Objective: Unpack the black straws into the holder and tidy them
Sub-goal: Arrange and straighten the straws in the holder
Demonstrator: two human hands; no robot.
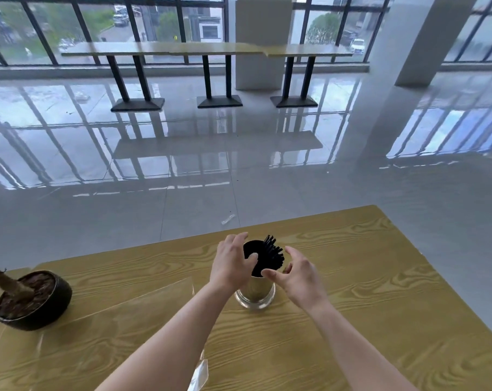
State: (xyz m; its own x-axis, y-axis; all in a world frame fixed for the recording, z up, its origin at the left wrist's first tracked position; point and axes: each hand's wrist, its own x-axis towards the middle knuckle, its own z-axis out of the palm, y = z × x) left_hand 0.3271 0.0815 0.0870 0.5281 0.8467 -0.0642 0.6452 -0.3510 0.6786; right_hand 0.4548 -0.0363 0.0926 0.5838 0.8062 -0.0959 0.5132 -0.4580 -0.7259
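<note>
Both forearms reach to the holder (254,292); left hand (230,263) and right hand (298,277) fingers spread loosely around black straws (271,256) between them.

Glossy wood-grain table (366,277); shiny metal holder (254,292); matt black straws (271,256).

Both hands hide the holder's (255,292) upper wall and rim.

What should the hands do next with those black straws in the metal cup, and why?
Probably nudge the black straws upright and even. They lean bunched toward the right side of the holder, leaving its left half empty, and the left hand and right hand already flank the rim.
</note>
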